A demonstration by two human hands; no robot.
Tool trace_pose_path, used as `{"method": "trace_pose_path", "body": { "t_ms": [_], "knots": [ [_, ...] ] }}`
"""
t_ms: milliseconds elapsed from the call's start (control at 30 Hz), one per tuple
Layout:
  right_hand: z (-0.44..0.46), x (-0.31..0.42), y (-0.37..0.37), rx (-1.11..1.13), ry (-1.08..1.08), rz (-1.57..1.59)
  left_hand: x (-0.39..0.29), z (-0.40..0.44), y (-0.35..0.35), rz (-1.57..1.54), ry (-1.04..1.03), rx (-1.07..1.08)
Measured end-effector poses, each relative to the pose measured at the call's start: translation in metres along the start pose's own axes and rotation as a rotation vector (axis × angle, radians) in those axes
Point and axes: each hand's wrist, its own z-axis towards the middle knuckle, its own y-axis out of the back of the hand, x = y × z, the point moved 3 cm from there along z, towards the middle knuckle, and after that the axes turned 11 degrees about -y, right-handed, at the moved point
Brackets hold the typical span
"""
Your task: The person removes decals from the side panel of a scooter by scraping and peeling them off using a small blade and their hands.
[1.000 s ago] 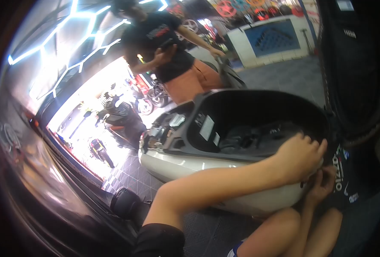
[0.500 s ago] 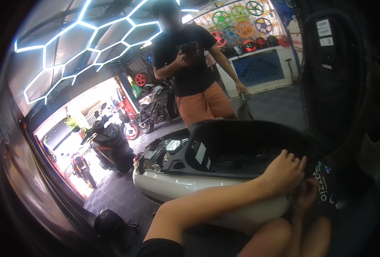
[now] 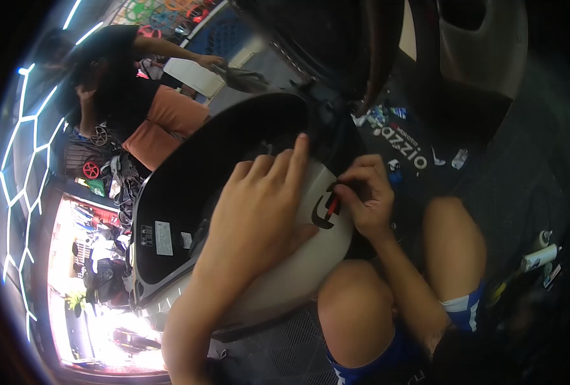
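On the scooter panel [image 3: 282, 289], a dark decal [image 3: 321, 222] has come into view, revealing the work: right hand [image 3: 370, 192] pinches its upper end, left hand [image 3: 256, 205] lies spread

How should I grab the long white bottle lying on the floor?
Probably around its middle, with fingers coming down from above: the white bottle looks long and round, and it lies on its side with its upper surface uncovered.

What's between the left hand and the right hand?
In the head view, the pale body panel lies between left hand and right hand, bearing a dark curved shape with a red strip.
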Motion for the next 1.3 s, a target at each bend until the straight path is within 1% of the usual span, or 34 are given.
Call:
{"method": "trace_pose_path", "body": {
  "t_ms": [133, 233, 333, 367, 433, 467, 567, 600, 700, 733, 800, 833, 900, 967, 1033, 1133, 1200, 1300],
  "knots": [
    [0.008, 0.001, 0.005, 0.02, 0.056, -0.034, -0.003, 0.006, 0.005, -0.02, 0.007, 0.035],
    [0.012, -0.008, 0.01, 0.097, 0.139, -0.065, -0.007, 0.01, 0.006, -0.066, 0.026, 0.002],
    [0.016, -0.011, 0.007, 0.069, 0.137, -0.011, -0.007, 0.016, 0.008, -0.082, 0.042, 0.027],
    [0.017, -0.009, 0.007, 0.054, 0.13, 0.008, -0.006, 0.015, 0.006, -0.083, 0.025, -0.001],
    [0.02, -0.004, 0.008, 0.077, 0.181, -0.027, -0.005, 0.014, 0.001, -0.085, -0.009, -0.054],
    [0.022, -0.002, 0.008, 0.088, 0.209, -0.044, -0.007, 0.019, 0.006, -0.08, 0.023, 0.015],
    [0.026, 0.001, 0.01, 0.113, 0.256, -0.086, -0.003, 0.017, 0.001, -0.094, 0.021, 0.029],
    [0.025, -0.001, 0.009, 0.112, 0.242, -0.068, -0.005, 0.018, 0.003, -0.09, 0.022, 0.01],
    [0.024, -0.004, 0.008, 0.11, 0.219, -0.03, 0.006, 0.006, -0.023, -0.064, 0.037, -0.024],
    [0.023, -0.004, 0.007, 0.109, 0.218, -0.025, 0.001, 0.009, -0.01, -0.072, -0.012, -0.066],
    [0.024, -0.005, 0.007, 0.109, 0.234, -0.034, 0.0, 0.009, -0.008, -0.017, -0.018, -0.027],
    [0.025, -0.004, 0.008, 0.11, 0.25, -0.048, 0.004, 0.007, -0.016, 0.044, 0.025, 0.056],
    [0.025, -0.003, 0.008, 0.114, 0.255, -0.055, 0.007, 0.005, -0.022, 0.101, 0.071, 0.134],
    [0.026, -0.004, 0.008, 0.118, 0.236, -0.041, 0.008, 0.005, -0.022, 0.1, 0.074, 0.122],
    [0.029, -0.004, 0.009, 0.132, 0.266, -0.056, 0.009, 0.005, -0.024, 0.104, 0.074, 0.106],
    [0.035, -0.002, 0.013, 0.195, 0.327, -0.086, 0.012, 0.002, -0.032, 0.019, 0.057, 0.0],
    [0.038, 0.0, 0.014, 0.229, 0.354, -0.093, 0.011, 0.003, -0.031, -0.066, 0.079, -0.029],
    [0.037, -0.002, 0.01, 0.155, 0.3, -0.04, 0.012, 0.005, -0.027, -0.125, 0.086, -0.057]
  ]
}}
